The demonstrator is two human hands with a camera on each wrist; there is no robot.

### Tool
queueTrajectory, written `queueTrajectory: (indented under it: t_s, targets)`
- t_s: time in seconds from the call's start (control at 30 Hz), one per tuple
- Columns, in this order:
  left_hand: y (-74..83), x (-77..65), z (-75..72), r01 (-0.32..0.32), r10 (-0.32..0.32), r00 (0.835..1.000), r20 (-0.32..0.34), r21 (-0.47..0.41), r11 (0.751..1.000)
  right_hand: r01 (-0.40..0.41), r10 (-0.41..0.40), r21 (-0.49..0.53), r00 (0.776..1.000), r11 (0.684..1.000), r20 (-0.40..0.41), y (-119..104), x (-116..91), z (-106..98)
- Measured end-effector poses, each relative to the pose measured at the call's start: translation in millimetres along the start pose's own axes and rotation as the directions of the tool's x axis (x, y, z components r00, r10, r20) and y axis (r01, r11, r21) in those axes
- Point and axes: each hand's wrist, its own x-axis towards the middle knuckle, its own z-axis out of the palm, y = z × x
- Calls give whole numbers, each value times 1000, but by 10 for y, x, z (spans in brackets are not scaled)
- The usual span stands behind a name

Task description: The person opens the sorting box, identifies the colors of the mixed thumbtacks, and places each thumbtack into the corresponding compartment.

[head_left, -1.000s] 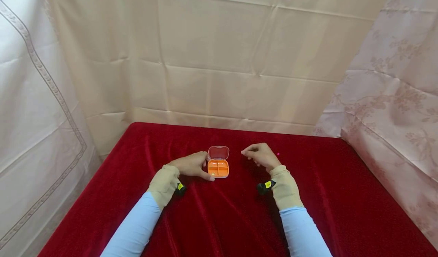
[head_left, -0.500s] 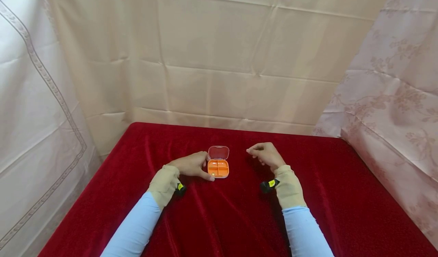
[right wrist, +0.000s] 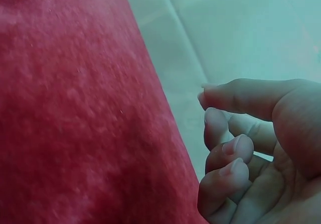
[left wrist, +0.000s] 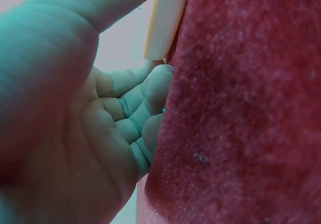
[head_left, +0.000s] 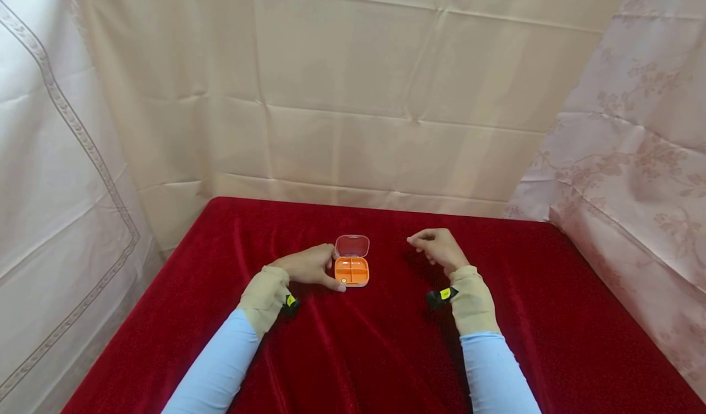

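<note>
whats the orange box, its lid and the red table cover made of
Orange box: probably glossy plastic, going by the glints and thin moulded dividers. Lid: likely clear rigid plastic, since red shows through. Table cover: velvet-like fabric, judging by its short fuzzy pile.

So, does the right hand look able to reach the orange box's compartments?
Likely yes: the orange box has its clear lid open, and the left hand holds its left side, leaving the side facing the right hand free.

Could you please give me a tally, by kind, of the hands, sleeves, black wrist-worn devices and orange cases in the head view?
Hands: 2
Light blue sleeves: 2
Black wrist-worn devices: 2
Open orange case: 1
Total: 7
</note>
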Motion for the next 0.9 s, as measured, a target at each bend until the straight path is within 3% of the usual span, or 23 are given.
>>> queueTrajectory:
  t_s: [0.4,0.9]
  targets:
    - [42,-24,-12,-4,4,1000,-5,-24,1000,-24,23,-12,996,1000,-84,122,-23,-229]
    - [35,-15,-12,-21,21,1000,-2,-28,999,-56,58,18,989,998,-134,211,-49,-365]
